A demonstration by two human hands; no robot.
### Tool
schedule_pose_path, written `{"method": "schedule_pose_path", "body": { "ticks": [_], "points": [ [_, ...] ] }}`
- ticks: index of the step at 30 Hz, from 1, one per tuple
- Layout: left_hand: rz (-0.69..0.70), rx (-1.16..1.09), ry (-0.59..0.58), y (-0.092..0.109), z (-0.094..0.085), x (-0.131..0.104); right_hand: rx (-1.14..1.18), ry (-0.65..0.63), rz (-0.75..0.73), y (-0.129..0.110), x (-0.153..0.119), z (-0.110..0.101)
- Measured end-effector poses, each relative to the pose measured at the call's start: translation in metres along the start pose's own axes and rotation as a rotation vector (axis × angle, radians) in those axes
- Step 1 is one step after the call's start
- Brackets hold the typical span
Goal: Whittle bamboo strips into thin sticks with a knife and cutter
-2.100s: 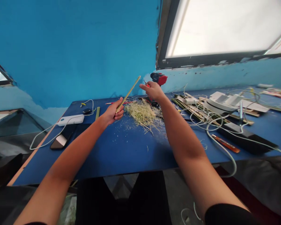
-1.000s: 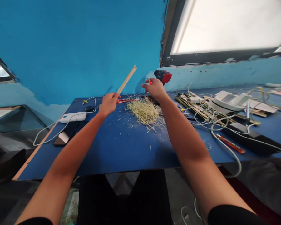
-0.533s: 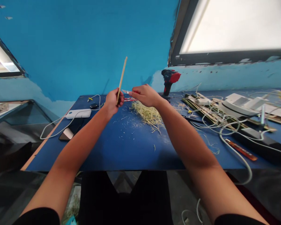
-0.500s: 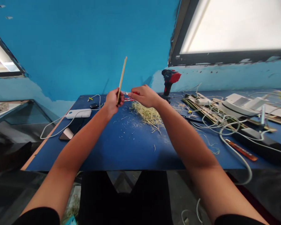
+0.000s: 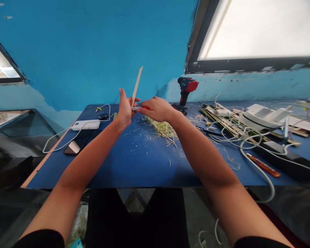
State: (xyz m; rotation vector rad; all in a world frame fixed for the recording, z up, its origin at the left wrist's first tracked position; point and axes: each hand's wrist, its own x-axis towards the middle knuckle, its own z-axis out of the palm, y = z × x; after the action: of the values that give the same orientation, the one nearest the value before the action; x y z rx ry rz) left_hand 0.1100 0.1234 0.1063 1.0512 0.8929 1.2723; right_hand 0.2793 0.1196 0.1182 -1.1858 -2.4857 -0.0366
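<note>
A thin pale wooden strip (image 5: 137, 85), likely bamboo, rises from my left hand (image 5: 124, 109) and leans slightly right. The thumb of that hand points up, while its fingers support the strip's lower part. My right hand (image 5: 156, 108) is closed around the red handle of a small knife (image 5: 133, 108); most of the handle is hidden by the fingers. Its short metal blade lies across the strip's lower part, close to my left palm. Under my right hand, a heap of pale shavings (image 5: 163, 129) lies on the blue table (image 5: 144, 165).
A red-and-black cordless drill (image 5: 186, 90) stands behind my right hand. Further right are tangled white cables (image 5: 244, 134), split strips, a grey-white device (image 5: 263, 117) and an orange cutter (image 5: 263, 164). On the left lie a white power bank (image 5: 85, 124), a phone (image 5: 76, 144) and a black mouse (image 5: 102, 117).
The knife blade has moved left onto the strip's lower part. My left thumb has lifted and its fingers have loosened. The strip has turned, showing a broader pale face.
</note>
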Motion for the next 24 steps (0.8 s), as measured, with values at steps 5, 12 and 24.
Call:
{"method": "schedule_pose_path", "body": {
  "ticks": [5,12,24],
  "points": [
    [0.005,-0.021,-0.036,0.005,0.004,-0.009,0.001,0.063,0.057,0.000,0.000,-0.001],
    [-0.006,-0.013,0.013,0.004,0.009,-0.013,-0.055,0.153,0.142,0.004,0.002,0.001],
    [0.066,0.113,0.051,0.000,0.010,-0.012,-0.078,0.084,0.095,0.000,0.001,0.002]
  ]
}}
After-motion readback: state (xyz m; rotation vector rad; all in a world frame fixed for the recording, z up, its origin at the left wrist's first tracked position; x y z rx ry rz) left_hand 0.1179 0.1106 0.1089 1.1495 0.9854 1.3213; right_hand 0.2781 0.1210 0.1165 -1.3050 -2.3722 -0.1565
